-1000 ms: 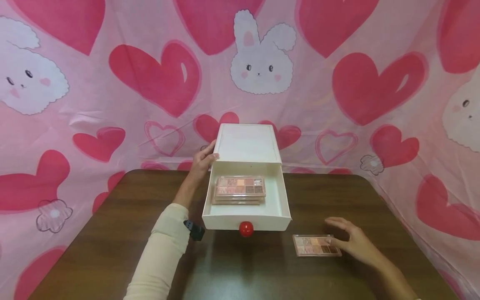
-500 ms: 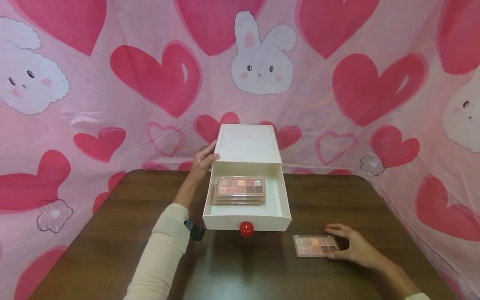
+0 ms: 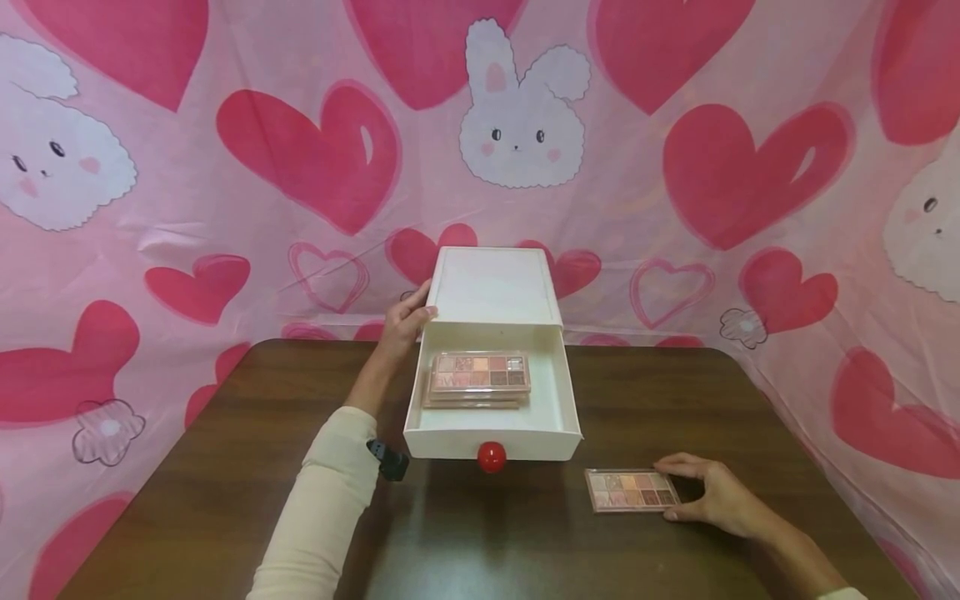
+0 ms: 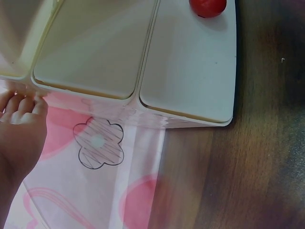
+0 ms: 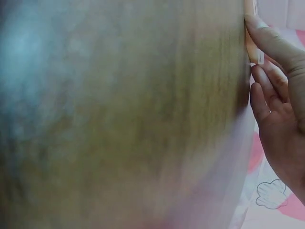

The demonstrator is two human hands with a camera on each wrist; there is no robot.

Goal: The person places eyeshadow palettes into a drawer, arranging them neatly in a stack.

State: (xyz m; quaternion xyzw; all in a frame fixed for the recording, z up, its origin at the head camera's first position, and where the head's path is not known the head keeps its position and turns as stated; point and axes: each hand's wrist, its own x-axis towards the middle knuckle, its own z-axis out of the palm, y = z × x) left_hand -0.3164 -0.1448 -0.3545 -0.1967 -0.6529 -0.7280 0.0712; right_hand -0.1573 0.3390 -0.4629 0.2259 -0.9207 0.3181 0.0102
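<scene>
A white drawer cabinet (image 3: 495,283) stands at the table's far middle, its top drawer (image 3: 553,400) pulled out by a red knob (image 3: 492,457) side. Several clear-lidded eyeshadow palettes (image 3: 480,372) lie stacked inside, toward the left. My left hand (image 3: 405,327) rests against the cabinet's left side, thumb at the top front corner and fingers along the wall. Right of the drawer, another eyeshadow palette (image 3: 632,490) lies flat over the table. My right hand (image 3: 716,497) pinches its right end, thumb on the near edge and fingers on the far edge.
The brown wooden table (image 3: 225,467) extends around the cabinet. Lower drawer fronts (image 4: 190,67) show below the pulled-out drawer in the left wrist view. A pink cloth (image 3: 630,192) with hearts and rabbits hangs behind. A dark wrist device (image 3: 388,460) sits on the left forearm.
My right hand has shifted from over the palette's right part to its right end, with thumb and fingers at opposite edges. The left hand, drawer and stacked palettes have stayed put.
</scene>
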